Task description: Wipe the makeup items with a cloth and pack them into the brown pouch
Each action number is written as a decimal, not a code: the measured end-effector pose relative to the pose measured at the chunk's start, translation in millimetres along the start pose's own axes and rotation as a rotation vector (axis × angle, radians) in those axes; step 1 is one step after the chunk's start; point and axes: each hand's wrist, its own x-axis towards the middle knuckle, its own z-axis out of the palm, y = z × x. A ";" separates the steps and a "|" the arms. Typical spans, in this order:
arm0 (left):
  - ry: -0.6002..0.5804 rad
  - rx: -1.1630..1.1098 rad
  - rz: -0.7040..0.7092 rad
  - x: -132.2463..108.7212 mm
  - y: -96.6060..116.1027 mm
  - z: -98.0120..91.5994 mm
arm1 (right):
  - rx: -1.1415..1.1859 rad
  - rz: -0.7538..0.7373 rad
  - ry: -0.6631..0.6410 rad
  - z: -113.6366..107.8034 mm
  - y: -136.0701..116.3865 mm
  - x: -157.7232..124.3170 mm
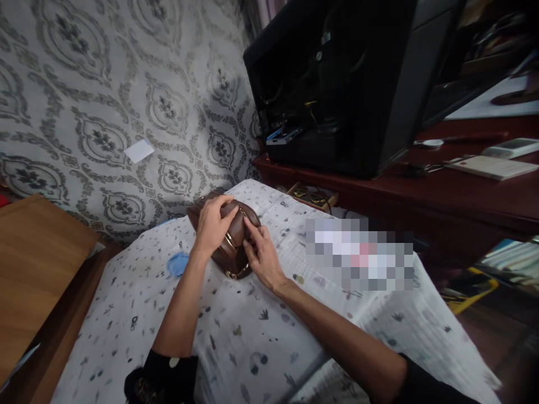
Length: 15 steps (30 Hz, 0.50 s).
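A brown leather handbag [236, 259] with gold-coloured zips and metal fittings rests on the white patterned cloth. Over its top and left side lies my left hand [213, 223], fingers curled round the leather and thumb pointing to the upper zip. My right hand [261, 255] grips the bag's near right side. Its forefinger presses by the upper zip and its thumb sits lower on the leather. Whether a zip pull is between those fingers is too small to tell. Left of the bag lies a crumpled blue cloth [178, 263].
Under the bag, the patterned cloth [236, 359] covers a bed-like surface. A blurred-out patch [357, 252] lies to the right. Beyond stand a dark red desk [455, 191] and a large black glossy case [337, 84]. A wooden board [42, 269] borders the left, patterned wallpaper [168, 106] the back.
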 end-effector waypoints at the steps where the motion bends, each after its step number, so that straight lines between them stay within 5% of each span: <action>1: -0.002 0.010 -0.002 -3.0 -3.0 -4.4 | 0.005 0.009 0.005 0.1 -1.1 -0.2; 7: 0.025 0.092 -0.152 -21.9 -18.0 -27.3 | 0.046 0.030 0.032 -1.9 -5.6 -0.1; 15: 0.083 0.113 -0.222 -27.7 -11.8 -29.7 | 0.035 0.055 0.095 2.4 -0.9 1.0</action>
